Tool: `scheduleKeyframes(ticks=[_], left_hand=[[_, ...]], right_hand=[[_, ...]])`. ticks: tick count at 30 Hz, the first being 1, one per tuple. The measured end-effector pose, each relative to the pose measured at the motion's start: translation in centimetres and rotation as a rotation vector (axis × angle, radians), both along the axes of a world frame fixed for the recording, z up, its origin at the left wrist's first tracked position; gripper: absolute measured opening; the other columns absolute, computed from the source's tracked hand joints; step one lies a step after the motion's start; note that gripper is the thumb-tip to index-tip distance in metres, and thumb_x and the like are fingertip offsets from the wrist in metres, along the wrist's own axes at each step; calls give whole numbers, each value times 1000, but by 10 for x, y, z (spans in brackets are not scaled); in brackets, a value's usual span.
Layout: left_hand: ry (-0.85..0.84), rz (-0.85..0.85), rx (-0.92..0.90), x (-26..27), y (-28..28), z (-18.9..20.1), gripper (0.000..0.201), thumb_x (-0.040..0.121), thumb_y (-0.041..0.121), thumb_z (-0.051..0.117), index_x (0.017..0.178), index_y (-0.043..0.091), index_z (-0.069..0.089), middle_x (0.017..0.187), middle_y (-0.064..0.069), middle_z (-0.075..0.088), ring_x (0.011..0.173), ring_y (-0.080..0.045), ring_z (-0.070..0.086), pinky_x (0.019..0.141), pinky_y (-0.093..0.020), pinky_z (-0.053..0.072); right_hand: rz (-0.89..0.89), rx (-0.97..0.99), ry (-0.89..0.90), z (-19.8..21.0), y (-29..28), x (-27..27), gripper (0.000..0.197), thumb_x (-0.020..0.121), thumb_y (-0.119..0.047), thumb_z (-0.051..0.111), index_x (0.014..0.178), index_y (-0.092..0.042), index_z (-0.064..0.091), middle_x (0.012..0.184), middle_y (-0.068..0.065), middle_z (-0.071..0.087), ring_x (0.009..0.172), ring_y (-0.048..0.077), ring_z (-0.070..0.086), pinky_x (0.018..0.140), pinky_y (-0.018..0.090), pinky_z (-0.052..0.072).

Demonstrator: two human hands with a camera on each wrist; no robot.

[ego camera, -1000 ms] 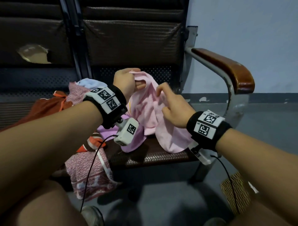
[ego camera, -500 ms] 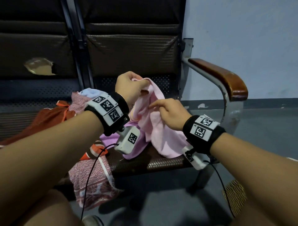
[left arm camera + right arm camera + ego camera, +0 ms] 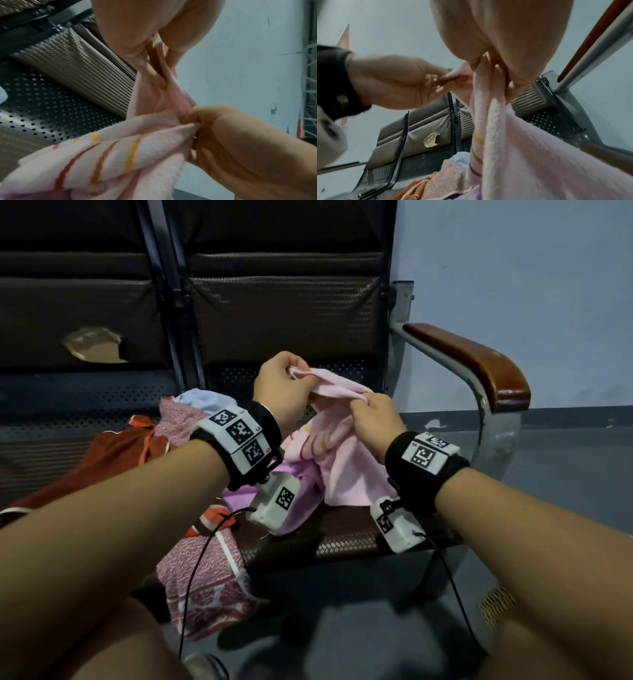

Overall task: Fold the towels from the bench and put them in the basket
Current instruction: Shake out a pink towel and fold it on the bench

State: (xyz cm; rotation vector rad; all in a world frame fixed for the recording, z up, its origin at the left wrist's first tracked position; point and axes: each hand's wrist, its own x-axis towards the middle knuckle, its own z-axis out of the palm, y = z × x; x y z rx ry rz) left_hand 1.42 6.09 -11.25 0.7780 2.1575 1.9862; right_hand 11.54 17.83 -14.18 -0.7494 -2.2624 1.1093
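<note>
Both forearms reach forward, each wrist strapped with a black band. The left hand [image 3: 282, 390] is raised, thumb and fingers pinching together. The right hand [image 3: 371, 419] sits just beside it, slightly lower, its fingers curled into a pinch.

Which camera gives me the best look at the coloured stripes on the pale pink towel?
The left wrist view: the pale pink terry towel fills it, red, orange and yellow stripes clear. The head view shows the stripes small between the wrists. The right wrist view shows them edge-on along a fold.
</note>
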Motion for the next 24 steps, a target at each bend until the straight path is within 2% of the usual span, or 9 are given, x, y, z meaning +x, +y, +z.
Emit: scheduleKeyframes(ticks=[3,6,10,13,15,17,20,22,24], left_hand=[[43,91,-11,-13,-2,-4,22,77,7,66,72,26,58,72,0,62,79,-33,68,73,-49,60],[114,208,8,-21,-4,-4,14,75,18,64,71,30,57,69,11,61,64,-10,59,60,-26,47],[123,311,16,-33,-8,-9,15,79,18,62,73,30,54,73,11,59,69,-12,58,63,-25,48],[149,382,-47,-41,-16,-15,11,84,18,61,84,28,58,76,15,59,73,-9,60,61,-18,49],[132,397,-65,-45,-20,-18,11,87,19,58,93,26,63,80,15,61,79,-12,64,70,-27,57],[114,389,-95,-48,-23,-19,20,88,21,53,99,23,70,87,8,68,87,-17,68,80,-37,60],[93,364,-113,-49,-26,-20,31,88,26,47,99,16,74,92,-3,74,91,-28,70,84,-42,59],[50,339,-87,-52,-26,-19,35,85,26,42,91,12,73,89,-9,74,90,-35,71,83,-46,59],[0,326,-47,-55,-28,-18,37,85,22,39,92,16,74,93,-11,74,92,-37,70,84,-49,59]], right_hand=[[37,38,-45,-3,4,3,31,80,-25,43,52,-19,55,56,-1,50,63,26,53,62,31,38],[79,341,-344,-5,9,11,21,79,-27,55,59,-20,56,62,0,56,63,24,57,60,27,39],[93,337,-466,-10,25,23,31,85,-25,60,56,-13,58,57,3,55,60,22,56,50,24,33],[80,305,-473,-10,33,32,26,87,-21,58,68,-10,72,65,7,64,65,21,59,55,24,37],[31,314,-443,-10,36,36,31,91,-23,53,74,-8,73,73,13,67,70,27,61,61,26,40],[-3,343,-385,-9,38,38,35,94,-25,46,71,-7,66,75,15,63,74,33,58,66,29,39],[-5,440,-297,-6,40,37,35,96,-23,45,63,-13,52,72,10,55,77,35,54,67,33,35],[15,517,-251,-4,41,39,25,92,-23,55,72,-13,66,77,9,63,83,33,60,70,35,40],[34,555,-229,-2,44,43,14,87,-25,65,88,-17,77,90,5,69,91,26,62,79,31,44]])
